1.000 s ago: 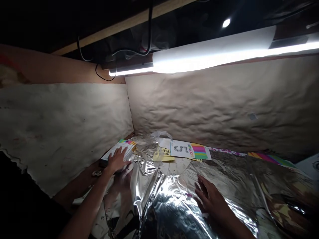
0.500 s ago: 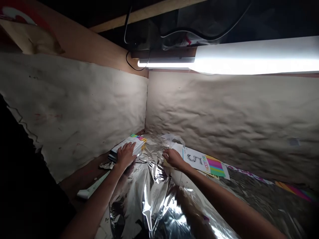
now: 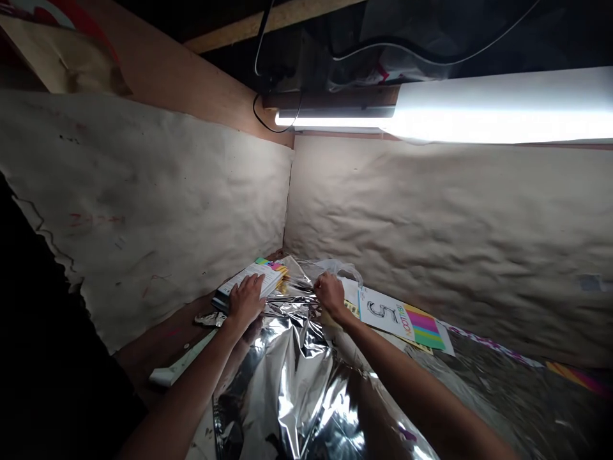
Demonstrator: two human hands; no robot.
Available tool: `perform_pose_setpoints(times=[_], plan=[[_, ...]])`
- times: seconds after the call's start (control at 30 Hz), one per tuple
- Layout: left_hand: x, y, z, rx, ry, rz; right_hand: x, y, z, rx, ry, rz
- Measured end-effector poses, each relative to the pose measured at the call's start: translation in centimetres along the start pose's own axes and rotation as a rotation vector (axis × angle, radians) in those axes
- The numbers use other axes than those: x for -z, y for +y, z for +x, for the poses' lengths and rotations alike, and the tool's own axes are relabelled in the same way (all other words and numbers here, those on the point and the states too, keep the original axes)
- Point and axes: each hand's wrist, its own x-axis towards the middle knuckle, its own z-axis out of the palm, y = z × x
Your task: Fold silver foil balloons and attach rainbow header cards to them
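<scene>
Fingers of the left hand (image 3: 246, 301) lie slightly apart and flat on a white packet (image 3: 262, 276), which sits at the far end of a silver foil sheet (image 3: 297, 364), near the corner of the walls. Fingers of the right hand (image 3: 330, 295) are curled together over a crinkled fold of the foil; the knuckles hide whether they clamp it. Compared with the frame a second ago, the right hand has left the flat foil at lower right and moved up to the far edge, close to the left hand, with the two hands now just apart. The foil between them rises in sharp, glossy creases, while its broad lower folds throw back bright highlights. Just beyond the right hand lie a crumpled clear plastic bag (image 3: 339, 269) and a balloon card (image 3: 400, 324) printed with a large "5" and bright color bands. A small foil scrap (image 3: 209, 319) and a white strip (image 3: 179, 364) rest on the brown board (image 3: 163, 342) left of the sheet. Wrinkled kraft paper (image 3: 431, 236) covers the walls, and a glowing tube light (image 3: 479, 121) runs overhead.
</scene>
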Motion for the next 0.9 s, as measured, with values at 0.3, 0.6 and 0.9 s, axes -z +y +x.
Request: perform_pose_setpoints(times=[0.3, 0.6, 0.9], plan=[[0.7, -0.6, 0.1, -0.025, -0.018, -0.026, 19.7, 3.1, -7.5, 0.119, 0.289, 1.005], [8.8, 9.2, -5.0, -0.392, -0.561, -0.674, 20.3, 14.4, -21.2, -0.591, 0.33, 0.793], [13.9, 20.1, -17.7, -0.969, -0.735, -0.699, 23.4, 15.1, -24.8, -0.683, 0.432, 0.7]])
